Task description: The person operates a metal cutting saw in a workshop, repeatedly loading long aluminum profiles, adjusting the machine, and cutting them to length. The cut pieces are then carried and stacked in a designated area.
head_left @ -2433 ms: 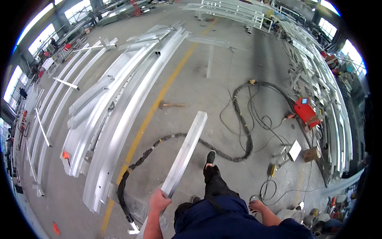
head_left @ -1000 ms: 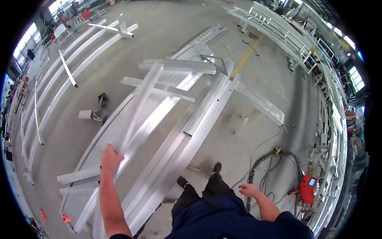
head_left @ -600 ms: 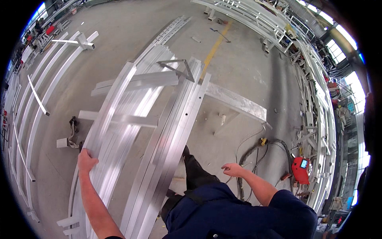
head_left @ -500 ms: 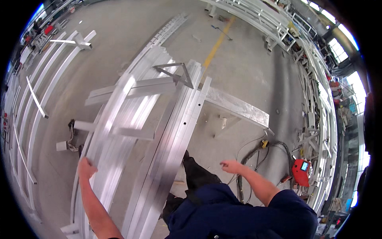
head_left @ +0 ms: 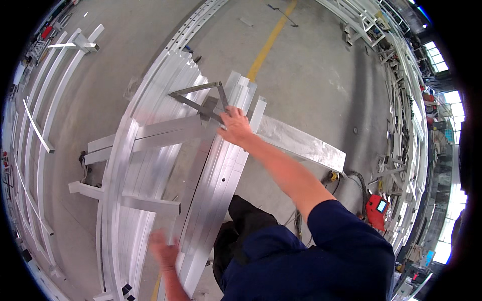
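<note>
Several long silvery aluminium profiles (head_left: 211, 185) lie side by side, running away from me on crosswise supports. Near their far end rests a triangular metal frame (head_left: 196, 104), like a set square, lying across the gap between two groups of profiles. My right hand (head_left: 236, 127) reaches over the right-hand group, its fingers closed at the near corner of the triangular frame and partly covering it. My left hand (head_left: 163, 248) is smeared by motion over the gap between the groups. Its fingers are not clear, and no held thing shows.
A pale cross beam (head_left: 301, 143) sticks out to the right from under the profiles. Beyond it stand a red machine with a small screen (head_left: 376, 211) and dark cables (head_left: 359, 180). More white bars (head_left: 55, 90) lie to the left; stacked metal lines the right side.
My right hand has moved from the right out to the triangular frame and closed there. My left hand has come off the left-hand profiles, moving right and nearer to me. The view has shifted.
</note>
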The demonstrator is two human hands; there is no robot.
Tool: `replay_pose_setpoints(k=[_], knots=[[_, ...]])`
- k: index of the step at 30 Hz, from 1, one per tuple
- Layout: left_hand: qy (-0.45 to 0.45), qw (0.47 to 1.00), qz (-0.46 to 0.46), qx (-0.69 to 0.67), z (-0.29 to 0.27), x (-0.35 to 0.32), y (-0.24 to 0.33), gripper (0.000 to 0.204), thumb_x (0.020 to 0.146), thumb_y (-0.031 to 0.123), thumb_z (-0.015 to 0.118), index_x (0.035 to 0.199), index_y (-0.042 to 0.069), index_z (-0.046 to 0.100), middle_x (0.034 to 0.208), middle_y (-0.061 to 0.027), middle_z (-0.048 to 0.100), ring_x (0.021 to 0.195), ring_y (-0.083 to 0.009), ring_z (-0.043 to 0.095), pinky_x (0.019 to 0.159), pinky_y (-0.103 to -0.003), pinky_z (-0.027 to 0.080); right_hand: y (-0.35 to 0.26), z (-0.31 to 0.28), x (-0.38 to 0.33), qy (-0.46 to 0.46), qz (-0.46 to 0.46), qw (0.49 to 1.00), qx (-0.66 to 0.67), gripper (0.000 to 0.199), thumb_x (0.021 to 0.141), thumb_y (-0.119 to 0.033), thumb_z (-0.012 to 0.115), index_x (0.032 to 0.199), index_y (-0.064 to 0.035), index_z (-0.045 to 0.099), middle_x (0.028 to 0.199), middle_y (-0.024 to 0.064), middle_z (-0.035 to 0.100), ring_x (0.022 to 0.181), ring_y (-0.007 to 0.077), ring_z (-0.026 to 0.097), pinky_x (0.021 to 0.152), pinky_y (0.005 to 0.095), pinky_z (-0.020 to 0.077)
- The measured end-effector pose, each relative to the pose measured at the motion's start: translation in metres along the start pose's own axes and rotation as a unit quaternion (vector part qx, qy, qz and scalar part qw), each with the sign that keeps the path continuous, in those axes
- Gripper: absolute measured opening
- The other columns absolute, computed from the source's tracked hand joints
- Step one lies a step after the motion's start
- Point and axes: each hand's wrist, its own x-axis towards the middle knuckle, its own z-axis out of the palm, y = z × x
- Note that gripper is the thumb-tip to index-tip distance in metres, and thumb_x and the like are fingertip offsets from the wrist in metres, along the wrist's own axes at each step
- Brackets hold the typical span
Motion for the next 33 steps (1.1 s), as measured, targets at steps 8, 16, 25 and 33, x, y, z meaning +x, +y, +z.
replay_pose_setpoints(k=[8,16,25,33], knots=[[0.000,0.996,-0.022,-0.083,0.064,0.032,0.137,0.080,0.068,0.024,0.074,0.134,0.002,0.034,0.128,-0.0197,0.043,0.118,-0.0402,0.041,0.099,-0.052,0.033,0.029,0.028,0.022,0.020,0.092,0.995,-0.026,0.039,0.076,-0.026,0.065,0.109,-0.0067,0.059,0.138,0.0078,0.034,0.128,0.0296,0.031,0.097,0.0545,0.0336],[-0.021,0.991,-0.058,-0.119,0.091,0.037,0.122,0.075,0.069,0.016,0.074,0.132,0.001,0.035,0.129,-0.0203,0.044,0.118,-0.0430,0.040,0.098,-0.051,0.034,0.176,-0.027,-0.097,0.226,0.151,0.961,0.043,0.025,0.077,-0.015,0.063,0.096,0.0004,0.057,0.129,0.0272,0.043,0.122,0.0446,0.038,0.102,0.0500,0.0339],[-0.004,0.991,-0.009,-0.134,0.087,-0.016,0.095,0.063,0.070,0.015,0.071,0.125,0.002,0.044,0.115,-0.0189,0.053,0.109,-0.0401,0.048,0.097,-0.051,0.036,0.300,-0.006,-0.247,-0.021,0.255,0.960,-0.118,0.025,0.076,-0.022,0.061,0.087,-0.0001,0.066,0.121,0.0265,0.050,0.121,0.0415,0.038,0.101,0.0527,0.0316],[-0.021,0.988,-0.131,-0.074,0.067,-0.011,0.137,0.033,0.076,0.018,0.067,0.100,-0.001,0.056,0.092,-0.0250,0.060,0.086,-0.0429,0.058,0.078,-0.048,0.047,0.326,-0.011,-0.219,-0.013,0.306,0.952,0.031,0.032,0.074,-0.022,0.065,0.102,-0.0069,0.063,0.139,0.0154,0.033,0.129,0.0346,0.032,0.101,0.0510,0.0341]])
